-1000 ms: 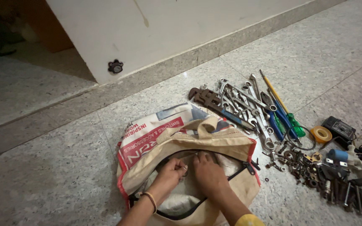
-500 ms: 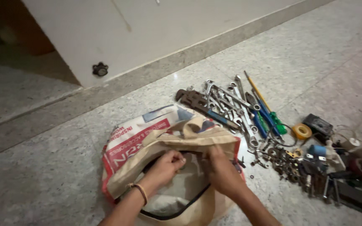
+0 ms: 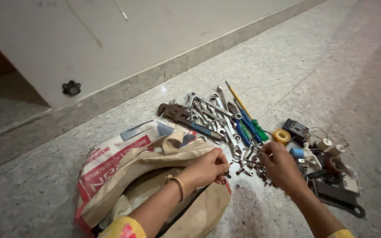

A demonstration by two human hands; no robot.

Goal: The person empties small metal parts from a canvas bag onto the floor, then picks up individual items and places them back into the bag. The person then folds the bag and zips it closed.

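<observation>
The left hand (image 3: 208,168) pinches a small dark part at the tan bag's (image 3: 155,176) edge. The right hand (image 3: 281,165), fingers curled, picks among loose bolts (image 3: 250,165) beside spanners (image 3: 217,117); whether it grips 1 is unclear.

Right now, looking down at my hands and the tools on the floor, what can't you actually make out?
Head view only:
- What the left hand pinches: too small, covered by its fingers.
- What the right hand touches in the pile of small metal parts: hidden under the hand.
- Inside of the tan bag: blocked by the forearm and folded cloth.
- Dark flat tool at right: partly buried, kind unclear.
- Wrenches: overlapping, count unclear.
</observation>
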